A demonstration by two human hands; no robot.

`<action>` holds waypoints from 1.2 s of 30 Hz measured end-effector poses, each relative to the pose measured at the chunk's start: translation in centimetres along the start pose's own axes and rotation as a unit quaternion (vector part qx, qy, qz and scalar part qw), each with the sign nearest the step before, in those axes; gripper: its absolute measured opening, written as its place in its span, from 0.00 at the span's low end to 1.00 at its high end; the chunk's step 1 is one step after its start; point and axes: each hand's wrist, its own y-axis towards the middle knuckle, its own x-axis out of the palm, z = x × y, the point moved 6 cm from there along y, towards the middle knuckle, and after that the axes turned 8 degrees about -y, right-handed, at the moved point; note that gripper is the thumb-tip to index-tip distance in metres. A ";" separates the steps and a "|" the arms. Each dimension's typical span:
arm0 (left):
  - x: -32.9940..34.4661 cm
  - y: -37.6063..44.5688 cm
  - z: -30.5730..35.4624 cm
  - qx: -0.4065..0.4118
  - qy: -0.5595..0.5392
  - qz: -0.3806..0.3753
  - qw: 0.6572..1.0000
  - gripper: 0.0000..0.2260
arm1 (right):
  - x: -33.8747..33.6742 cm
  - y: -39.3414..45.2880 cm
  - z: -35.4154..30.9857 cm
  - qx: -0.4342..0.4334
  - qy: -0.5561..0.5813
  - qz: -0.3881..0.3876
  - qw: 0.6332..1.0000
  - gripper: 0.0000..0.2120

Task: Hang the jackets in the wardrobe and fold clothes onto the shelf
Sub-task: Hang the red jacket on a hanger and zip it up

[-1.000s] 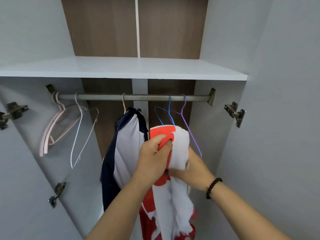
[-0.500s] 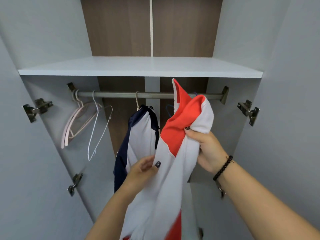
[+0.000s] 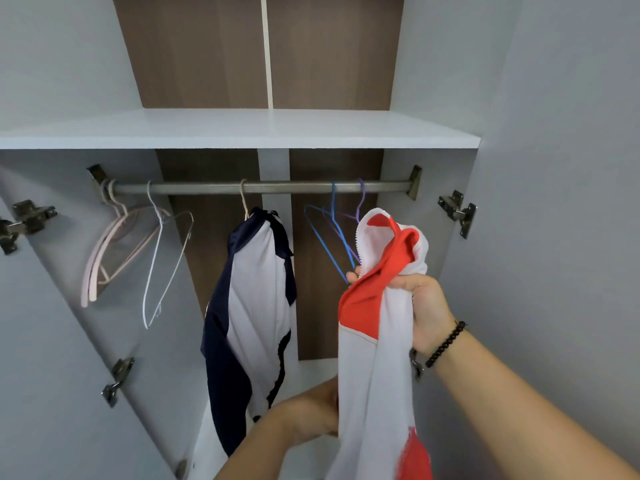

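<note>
My right hand [image 3: 424, 308] grips the bunched collar of a red and white jacket [image 3: 375, 344], held below the metal rail [image 3: 263, 187] at its right end. My left hand [image 3: 311, 415] holds the same jacket lower down, its fingers hidden behind the cloth. A navy and white jacket [image 3: 254, 306] hangs on a hanger from the middle of the rail. Blue and purple wire hangers [image 3: 334, 237] hang just behind the red jacket's collar. The white shelf [image 3: 242, 128] above the rail is bare.
Pink hangers [image 3: 110, 251] and a white wire hanger [image 3: 162, 258] hang at the rail's left end. Grey wardrobe walls close in on both sides, with metal hinges [image 3: 457, 211] on the right and more on the left.
The red jacket's collar has come down from rail height. My left hand slid lower along the jacket. The blue and purple hangers are uncovered again.
</note>
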 end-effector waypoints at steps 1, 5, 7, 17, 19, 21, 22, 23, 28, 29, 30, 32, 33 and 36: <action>0.6 0.4 -0.1 0.003 -0.015 -0.004 1.000 0.25 | -0.4 -0.2 -0.3 -0.004 -0.003 0.014 1.000 0.15; 0.3 1.4 -1.3 0.036 -0.057 0.095 0.993 0.07 | -2.2 -1.1 -1.6 -0.031 0.000 0.065 0.997 0.16; -1.2 1.5 -2.2 0.057 -0.098 0.143 0.983 0.03 | -3.5 -1.6 -2.0 -0.049 0.000 0.091 0.995 0.18; -7.2 -0.4 -0.8 0.181 -0.022 0.330 0.926 0.11 | -10.9 -3.7 -0.1 -0.090 -0.053 0.306 0.946 0.13; -4.6 1.4 -2.1 0.141 0.050 0.254 0.956 0.07 | -10.2 -3.0 1.2 -0.065 -0.033 0.276 0.958 0.16; -1.9 2.4 -3.5 0.100 0.021 0.222 0.970 0.10 | -8.5 -2.1 1.6 -0.057 -0.037 0.229 0.971 0.17; -1.0 2.8 -4.0 0.085 -0.005 0.218 0.972 0.11 | -7.6 -1.6 1.4 -0.057 -0.048 0.209 0.975 0.18; -0.4 3.0 -4.4 0.079 -0.022 0.222 0.972 0.10 | -6.8 -1.2 1.1 -0.058 -0.054 0.193 0.978 0.18; -2.9 2.6 -5.6 0.065 0.003 0.258 0.964 0.09 | -6.3 -0.5 -1.4 -0.091 -0.058 0.181 0.978 0.18; -4.1 2.4 -5.6 0.066 -0.005 0.261 0.963 0.14 | -6.8 -0.5 -1.6 -0.100 -0.060 0.195 0.974 0.18; -5.5 2.1 -5.6 0.071 -0.014 0.270 0.960 0.18 | -7.8 -0.4 -1.6 -0.103 -0.059 0.216 0.969 0.17; -8.4 1.5 -5.4 0.078 -0.019 0.300 0.951 0.20 | -9.7 -0.2 -0.5 -0.089 -0.047 0.260 0.960 0.13; -9.6 1.0 -5.0 0.073 -0.010 0.319 0.945 0.18 | -10.3 0.0 0.2 -0.082 -0.044 0.270 0.958 0.13; -11.9 -0.3 -2.7 0.083 -0.062 0.377 0.920 0.18 | -11.8 0.4 2.3 -0.086 -0.068 0.279 0.954 0.14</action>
